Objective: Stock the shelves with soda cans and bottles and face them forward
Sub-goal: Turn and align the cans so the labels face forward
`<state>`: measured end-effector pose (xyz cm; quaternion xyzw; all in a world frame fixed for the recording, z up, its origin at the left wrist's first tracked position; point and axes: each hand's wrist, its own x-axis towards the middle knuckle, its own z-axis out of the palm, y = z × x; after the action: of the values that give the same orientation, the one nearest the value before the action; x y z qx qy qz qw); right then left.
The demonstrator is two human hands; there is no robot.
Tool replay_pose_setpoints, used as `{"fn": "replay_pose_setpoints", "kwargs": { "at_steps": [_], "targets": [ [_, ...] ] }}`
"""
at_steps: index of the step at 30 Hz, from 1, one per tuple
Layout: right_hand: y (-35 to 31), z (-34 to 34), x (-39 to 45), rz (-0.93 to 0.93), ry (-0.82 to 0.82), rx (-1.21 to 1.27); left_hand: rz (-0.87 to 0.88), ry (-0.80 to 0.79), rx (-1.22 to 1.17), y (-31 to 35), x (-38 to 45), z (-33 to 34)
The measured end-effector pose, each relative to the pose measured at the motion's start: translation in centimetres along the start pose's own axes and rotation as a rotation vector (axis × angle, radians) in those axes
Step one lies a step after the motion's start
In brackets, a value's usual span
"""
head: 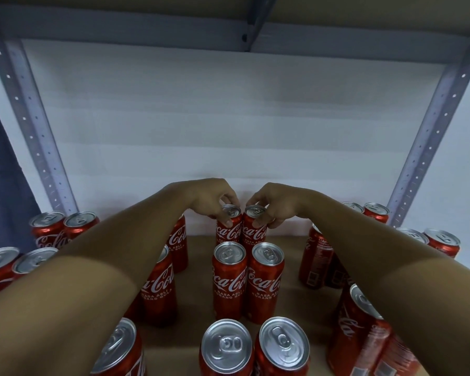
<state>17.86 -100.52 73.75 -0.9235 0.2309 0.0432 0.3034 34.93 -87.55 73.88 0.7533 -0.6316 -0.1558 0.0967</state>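
Left hand: grip curled round rim of far-left red aluminium cola can. Right hand: same on touching red aluminium twin can. Both upright, far centre of brown shelf board.

Left hand and right hand each grip a rear can's top, left can touching right can.

upright red cans, paired rows, shelf

Brown shelf w/ upright red cans in rows
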Motion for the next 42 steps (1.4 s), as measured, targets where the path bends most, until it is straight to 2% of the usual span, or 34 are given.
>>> {"fn": "replay_pose_setpoints", "kwargs": {
  "at_steps": [10, 14, 18, 21, 27, 33, 36, 42],
  "targets": [
    [-0.4, 0.1, -0.5, -0.006, -0.014, -0.111, -0.031, -0.008, -0.056, 0.4, -0.7, 0.3],
    [-0.3, 0.4, -0.5, -0.009, 0.013, -0.138, -0.084, -0.001, 0.000, 0.8, -0.8, 0.6],
    [-0.3, 0.7, -0.7, -0.054, 0.052, -0.284, -0.124, 0.011, -0.011, 1.4, -1.3, 1.3],
    [0.0, 0.7, -1.4, -0.071, 0.073, -0.347, -0.100, 0.096, -0.015, 2.1, -2.0, 1.8],
    [0.6, 0.5, -4.1, -0.145, 0.177, -0.292, 0.011, 0.279, -0.068, 5.5, -3.3, 2.6],
    [1.2, 0.3, -9.1, -0.137, 0.273, -0.299, 0.094, 0.362, -0.207, 9.8, -4.6, 4.0],
    [1.6, 0.3, -12.7, -0.092, 0.297, -0.217, 0.146, 0.337, -0.192, 12.0, -5.1, 4.6],
    [2.6, 0.8, -19.4, 0.087, 0.365, -0.295, 0.211, 0.165, -0.187, 16.6, -6.3, 6.4]
  ]
}}
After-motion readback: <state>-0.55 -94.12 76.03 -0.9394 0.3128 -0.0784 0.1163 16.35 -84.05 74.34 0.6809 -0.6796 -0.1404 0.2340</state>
